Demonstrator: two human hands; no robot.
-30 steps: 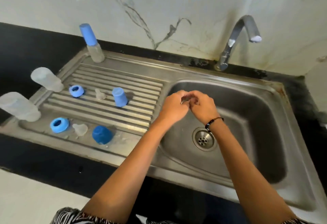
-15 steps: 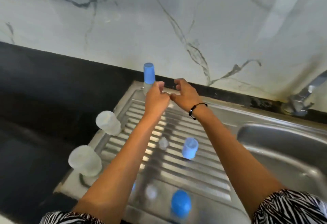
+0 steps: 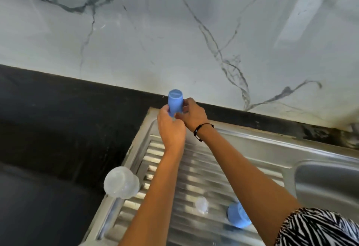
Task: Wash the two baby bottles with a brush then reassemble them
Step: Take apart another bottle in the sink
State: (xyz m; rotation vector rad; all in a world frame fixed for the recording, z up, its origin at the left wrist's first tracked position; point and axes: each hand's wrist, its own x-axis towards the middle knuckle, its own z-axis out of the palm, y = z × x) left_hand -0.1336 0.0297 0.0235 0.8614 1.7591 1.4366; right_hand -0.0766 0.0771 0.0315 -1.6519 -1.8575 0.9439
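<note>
At the back left corner of the steel drainboard [image 3: 242, 148] stands an item with a tall blue cap [image 3: 175, 101]. Both hands are on it. My left hand [image 3: 171, 127] wraps around its lower part, which is hidden behind the fingers. My right hand [image 3: 192, 114] grips the blue cap from the right. A clear bottle body [image 3: 121, 182] stands upside down on the drainboard's left edge. Nearer to me lie a clear teat [image 3: 202, 205] and a blue cap [image 3: 238, 216] on the ribs.
The sink basin [image 3: 328, 183] opens at the right edge. Black counter [image 3: 58, 129] lies to the left and a marble wall [image 3: 174, 32] rises behind. My patterned sleeve [image 3: 318, 228] fills the lower right corner.
Both hands left the basin, where they were together, and moved left to the back corner of the drainboard. They now hold the blue-capped item. The camera swung left with them.
</note>
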